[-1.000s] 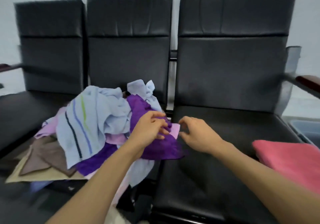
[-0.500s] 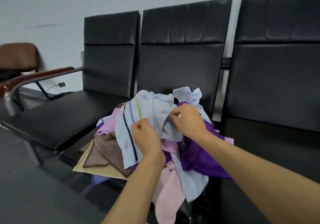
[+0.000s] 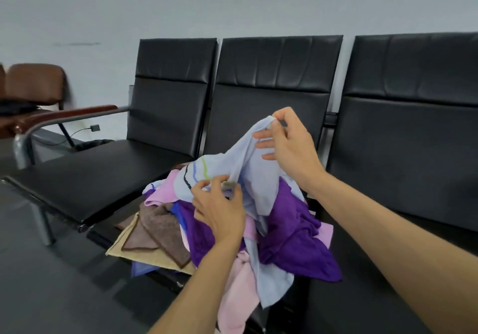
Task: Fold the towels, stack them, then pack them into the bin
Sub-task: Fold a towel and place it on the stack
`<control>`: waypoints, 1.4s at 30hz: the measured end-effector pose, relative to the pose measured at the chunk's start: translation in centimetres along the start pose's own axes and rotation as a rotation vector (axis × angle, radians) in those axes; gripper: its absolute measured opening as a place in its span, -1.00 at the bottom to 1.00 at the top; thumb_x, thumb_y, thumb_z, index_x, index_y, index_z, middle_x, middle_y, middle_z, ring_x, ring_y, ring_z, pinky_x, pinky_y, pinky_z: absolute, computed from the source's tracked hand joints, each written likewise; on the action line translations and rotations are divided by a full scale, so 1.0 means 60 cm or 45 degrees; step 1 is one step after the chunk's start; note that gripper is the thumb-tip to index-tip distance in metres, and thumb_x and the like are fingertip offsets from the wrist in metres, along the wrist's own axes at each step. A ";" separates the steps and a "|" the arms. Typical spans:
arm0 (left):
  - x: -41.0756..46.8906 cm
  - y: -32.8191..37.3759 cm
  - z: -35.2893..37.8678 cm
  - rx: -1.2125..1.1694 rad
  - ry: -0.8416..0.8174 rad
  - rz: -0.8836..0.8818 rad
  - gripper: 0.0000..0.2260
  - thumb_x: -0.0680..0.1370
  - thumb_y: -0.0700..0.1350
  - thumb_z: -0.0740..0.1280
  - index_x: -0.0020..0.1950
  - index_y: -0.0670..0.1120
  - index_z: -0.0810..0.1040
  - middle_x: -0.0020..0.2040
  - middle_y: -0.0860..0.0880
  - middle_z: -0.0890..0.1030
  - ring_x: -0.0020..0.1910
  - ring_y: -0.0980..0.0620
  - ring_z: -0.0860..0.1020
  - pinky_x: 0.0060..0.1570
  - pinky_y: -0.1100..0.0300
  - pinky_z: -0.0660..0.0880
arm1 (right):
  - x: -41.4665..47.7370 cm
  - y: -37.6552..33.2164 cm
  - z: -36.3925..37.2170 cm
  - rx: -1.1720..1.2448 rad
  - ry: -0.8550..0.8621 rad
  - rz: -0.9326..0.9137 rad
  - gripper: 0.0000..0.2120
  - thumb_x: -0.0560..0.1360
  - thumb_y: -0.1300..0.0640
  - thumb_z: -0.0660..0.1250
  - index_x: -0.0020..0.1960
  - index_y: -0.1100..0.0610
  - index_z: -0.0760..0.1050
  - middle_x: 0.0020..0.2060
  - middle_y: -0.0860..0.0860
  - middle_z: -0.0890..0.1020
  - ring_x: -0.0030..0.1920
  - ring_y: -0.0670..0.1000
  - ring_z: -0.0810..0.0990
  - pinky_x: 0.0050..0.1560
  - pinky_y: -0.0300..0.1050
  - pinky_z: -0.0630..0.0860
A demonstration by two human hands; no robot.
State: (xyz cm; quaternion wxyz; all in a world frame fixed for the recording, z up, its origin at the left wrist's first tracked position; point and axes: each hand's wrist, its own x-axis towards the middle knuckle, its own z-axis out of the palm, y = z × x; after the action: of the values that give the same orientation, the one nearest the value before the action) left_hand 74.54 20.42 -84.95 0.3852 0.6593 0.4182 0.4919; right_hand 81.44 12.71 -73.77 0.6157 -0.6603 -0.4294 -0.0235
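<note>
In the head view, the right hand pinches a top corner of the striped light-blue towel, held above the pile on the bench. The left hand grips a fold lower down. The towel looks light and limp; its corners seem the best holds.

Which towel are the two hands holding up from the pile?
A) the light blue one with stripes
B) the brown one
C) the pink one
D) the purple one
A: the right hand pinches a corner of the light blue striped towel high above the pile, and the left hand grips the same towel lower down, near its stripes.
</note>
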 end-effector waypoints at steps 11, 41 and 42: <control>0.076 0.163 -0.070 -0.317 0.120 0.330 -0.89 0.66 -0.06 0.09 0.06 -0.09 0.31 -0.16 -0.09 0.53 -0.20 -0.12 0.47 -0.24 0.07 0.31 | 0.040 -0.102 -0.069 -0.037 0.026 -0.354 -0.86 0.66 0.15 0.05 -0.04 0.07 0.34 -0.08 0.00 0.63 -0.07 -0.13 0.65 0.02 -0.07 0.61; -0.249 0.265 0.088 -0.278 -2.241 0.141 -0.76 0.61 -0.04 0.27 0.17 -0.16 0.56 0.04 -0.11 0.62 -0.02 0.07 0.62 0.03 0.17 0.53 | -0.171 -0.014 -0.474 0.615 0.744 0.634 -0.82 0.54 0.27 0.16 -0.07 0.21 0.54 -0.28 0.08 0.62 -0.31 0.01 0.56 -0.46 -0.26 0.48; -0.257 0.249 0.098 -0.183 -2.292 0.158 -0.74 0.62 -0.02 0.25 0.22 -0.11 0.56 0.13 -0.08 0.63 0.08 0.05 0.62 0.07 0.18 0.53 | -0.193 0.015 -0.490 0.615 0.780 0.702 -0.81 0.53 0.28 0.15 -0.07 0.24 0.54 -0.28 0.09 0.61 -0.30 0.02 0.57 -0.43 -0.23 0.49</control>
State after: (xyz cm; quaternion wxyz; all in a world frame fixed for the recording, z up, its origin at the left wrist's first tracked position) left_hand 80.25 0.24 -77.55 0.5796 0.7905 -0.1094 -0.1650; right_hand 89.30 -17.90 -73.88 0.8332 -0.5502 -0.0300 0.0475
